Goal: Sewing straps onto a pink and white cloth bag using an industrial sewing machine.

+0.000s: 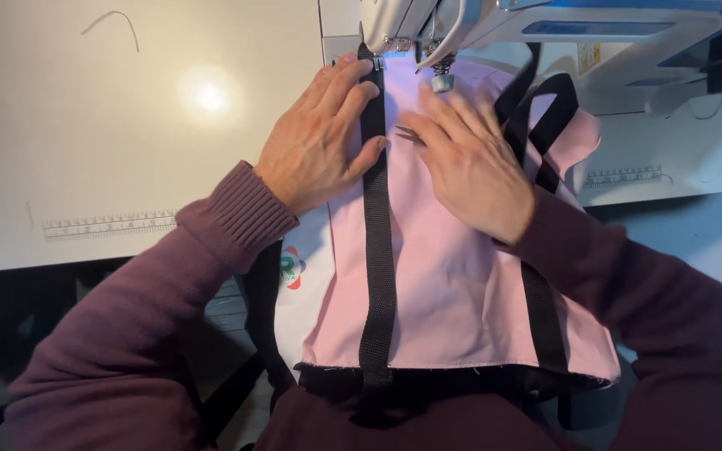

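1. The left hand [319, 138], upper centre of the frame, lies flat with fingers spread on the black strap [377, 250], gripping nothing.
2. The right hand [470, 159], just right of it, presses open-palmed on the pink fabric [453, 284].
3. The fabric runs from the sewing machine [495, 21] at the top down to the bottom centre.
4. The white table [85, 150] fills the left.

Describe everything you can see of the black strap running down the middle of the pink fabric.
The black strap is a flat, woven-looking band of webbing lying straight down the pink fabric, from under the sewing machine's foot to past the fabric's raw lower edge. The left hand presses on its upper part with fingers across it; the right hand rests flat on the fabric beside it, apparently not touching it.
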